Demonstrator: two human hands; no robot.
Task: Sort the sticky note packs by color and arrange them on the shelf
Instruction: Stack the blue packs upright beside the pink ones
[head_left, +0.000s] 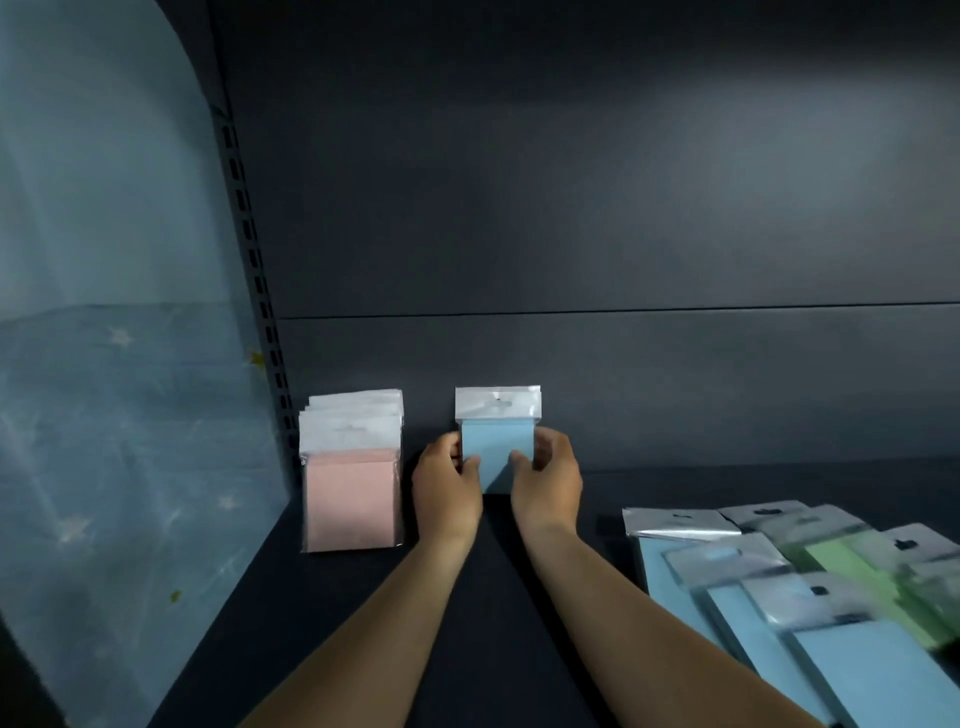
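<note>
A blue sticky note pack (496, 444) with a white hang tab stands upright against the shelf's back wall. My left hand (447, 486) grips its left side and my right hand (548, 480) grips its right side, thumbs on the front. To the left, several pink packs (350, 496) stand as a row leaning on the back wall. At the lower right lies a loose heap of blue packs (769, 623) and green packs (872, 571) flat on the dark shelf (519, 623).
A slotted metal upright (260, 312) marks the shelf's left end. Beyond it hangs a light blue cloth with stars (114, 415). The grey back panel (623, 208) rises behind the packs.
</note>
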